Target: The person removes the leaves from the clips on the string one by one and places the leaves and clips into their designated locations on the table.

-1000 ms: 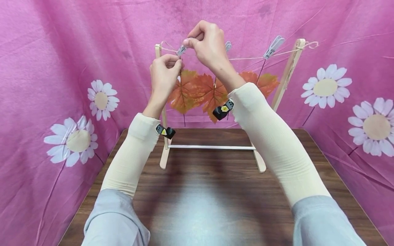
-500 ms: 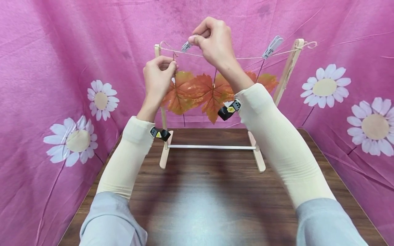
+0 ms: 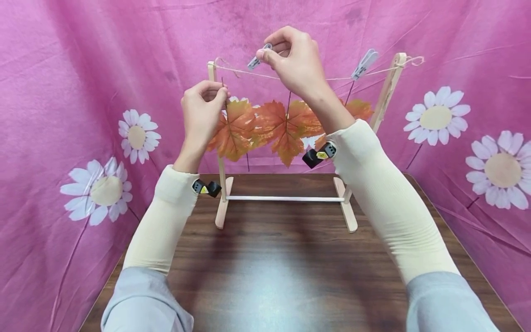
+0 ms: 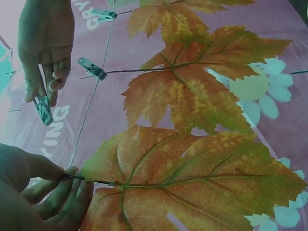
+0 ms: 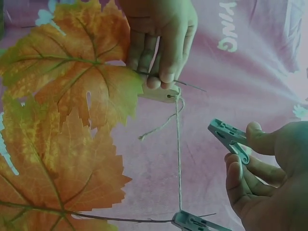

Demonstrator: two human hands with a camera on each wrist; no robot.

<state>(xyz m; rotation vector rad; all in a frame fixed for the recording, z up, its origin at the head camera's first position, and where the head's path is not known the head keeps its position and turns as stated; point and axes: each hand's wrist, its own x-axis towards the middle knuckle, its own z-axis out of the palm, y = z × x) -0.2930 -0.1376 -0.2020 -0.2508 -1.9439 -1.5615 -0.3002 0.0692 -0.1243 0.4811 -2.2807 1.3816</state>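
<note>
My left hand pinches the dark stem of an orange maple leaf near the left post, the stem's end poking up above the fingertips. That leaf hangs just below the string and overlaps the middle leaf. Higher and to the right, my right hand holds a grey clothespin between thumb and fingers, off the string. Another clothespin fixes the middle leaf's stem to the string. At the right a third clothespin holds a further leaf, partly hidden by my right forearm.
The string runs between two wooden posts, the left post and the right post. A white rod joins their feet on the brown wooden table. Behind hangs a pink cloth printed with white daisies.
The clothespin in my right hand has come off the string and moved up and right. My left hand has drawn the leaf left and down, away from the string.
</note>
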